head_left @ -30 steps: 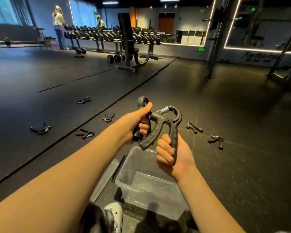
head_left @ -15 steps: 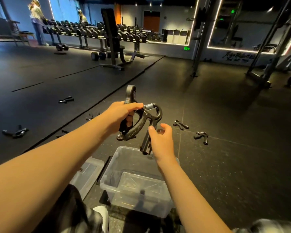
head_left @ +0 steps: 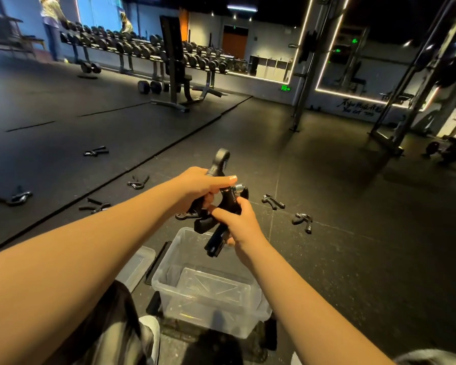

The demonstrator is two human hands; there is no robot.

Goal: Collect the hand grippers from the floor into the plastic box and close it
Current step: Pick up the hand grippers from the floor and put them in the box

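My left hand (head_left: pixel 199 187) grips one black hand gripper (head_left: pixel 221 160) whose loop sticks up above my fingers. My right hand (head_left: pixel 241 223) holds a second black hand gripper (head_left: pixel 217 239) with a steel spring, its handle pointing down. Both are held above the far rim of the clear plastic box (head_left: pixel 208 296), which stands open on the floor with nothing visible inside. Several more hand grippers lie on the dark floor: two to the right (head_left: pixel 273 201) (head_left: pixel 303 221) and others to the left (head_left: pixel 138 181) (head_left: pixel 95 152) (head_left: pixel 11 197) (head_left: pixel 95 206).
The box's clear lid (head_left: pixel 136 267) lies on the floor left of the box. My knees and a white shoe (head_left: pixel 150 327) are in front of it. A weight bench (head_left: pixel 177 75), dumbbell rack (head_left: pixel 132 47) and a steel rack (head_left: pixel 416 83) stand farther back. Two people stand far left.
My right hand took hold of the second gripper again and both hands lowered toward the box. The view has turned slightly right and down.
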